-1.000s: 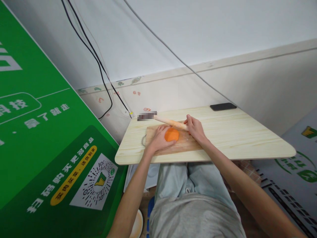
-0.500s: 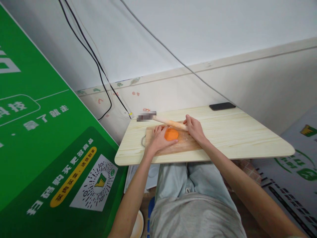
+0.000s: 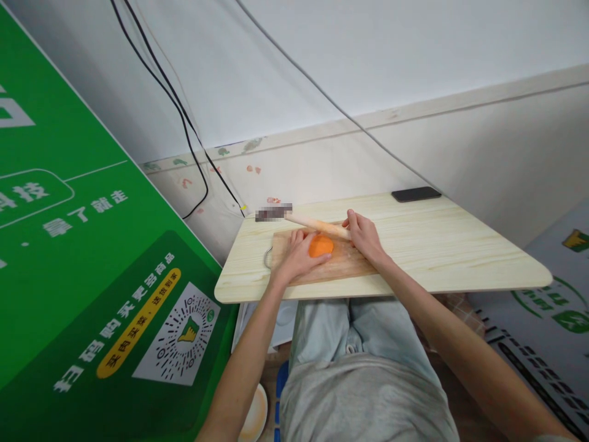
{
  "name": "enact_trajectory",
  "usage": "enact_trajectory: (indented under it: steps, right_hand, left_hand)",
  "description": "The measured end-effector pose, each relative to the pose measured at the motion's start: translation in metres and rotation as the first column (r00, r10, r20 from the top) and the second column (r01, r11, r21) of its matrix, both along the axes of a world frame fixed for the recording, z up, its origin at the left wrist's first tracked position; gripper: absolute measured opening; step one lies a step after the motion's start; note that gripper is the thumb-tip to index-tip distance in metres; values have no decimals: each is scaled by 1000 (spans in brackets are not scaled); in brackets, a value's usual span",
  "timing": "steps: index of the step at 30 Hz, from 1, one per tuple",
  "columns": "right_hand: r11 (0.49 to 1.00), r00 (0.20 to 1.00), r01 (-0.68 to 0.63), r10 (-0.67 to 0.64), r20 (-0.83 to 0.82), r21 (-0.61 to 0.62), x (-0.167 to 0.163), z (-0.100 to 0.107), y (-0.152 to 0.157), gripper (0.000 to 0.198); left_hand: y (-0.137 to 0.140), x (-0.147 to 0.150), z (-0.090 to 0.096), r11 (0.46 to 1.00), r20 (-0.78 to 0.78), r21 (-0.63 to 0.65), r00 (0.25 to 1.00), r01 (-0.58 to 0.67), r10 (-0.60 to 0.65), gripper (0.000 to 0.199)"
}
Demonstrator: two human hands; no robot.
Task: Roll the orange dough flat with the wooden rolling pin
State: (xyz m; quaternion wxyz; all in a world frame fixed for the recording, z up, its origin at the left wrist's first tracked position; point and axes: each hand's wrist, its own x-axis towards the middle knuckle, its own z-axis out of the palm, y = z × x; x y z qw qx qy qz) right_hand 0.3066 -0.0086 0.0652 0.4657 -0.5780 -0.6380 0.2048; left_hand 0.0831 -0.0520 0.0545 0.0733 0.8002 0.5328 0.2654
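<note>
A smooth, rounded piece of orange dough (image 3: 321,246) sits on a wooden cutting board (image 3: 340,270) near the table's front edge. My left hand (image 3: 301,256) curves around the dough's left side, thumb on the near side and fingers on the far side. Closed around the right end of a pale wooden rolling pin (image 3: 322,226) is my right hand (image 3: 363,234). The pin slants up to the left, just beyond the dough, and has an orange tint along its middle. My palm covers part of the board's right side.
The board's metal handle (image 3: 267,258) sticks out on the left. A black phone (image 3: 416,194) lies at the back right of the table (image 3: 460,252). A blurred-out dark object (image 3: 273,212) is at the back left. A green printed panel (image 3: 115,245) stands close on the left.
The camera view has shifted slightly. Both hands, the dough and the rolling pin keep nearly the same arrangement.
</note>
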Motion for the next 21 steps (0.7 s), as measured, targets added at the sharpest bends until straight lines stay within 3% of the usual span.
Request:
enact_trajectory:
  steps: [9, 15, 21]
  right_hand:
    - [1000, 1000, -7, 7, 0, -8, 1, 0, 0, 80]
    - [1000, 1000, -6, 6, -14, -13, 1, 1, -1, 83]
    - [1000, 1000, -10, 9, -18, -12, 1, 1, 0, 83]
  left_hand:
    - [-2, 2, 2, 1000, -16, -5, 1000, -8, 8, 68]
    - [-2, 1, 3, 1000, 28, -31, 1000, 1, 0, 56]
    - [-3, 2, 3, 1000, 27, -15, 999, -23, 23, 64]
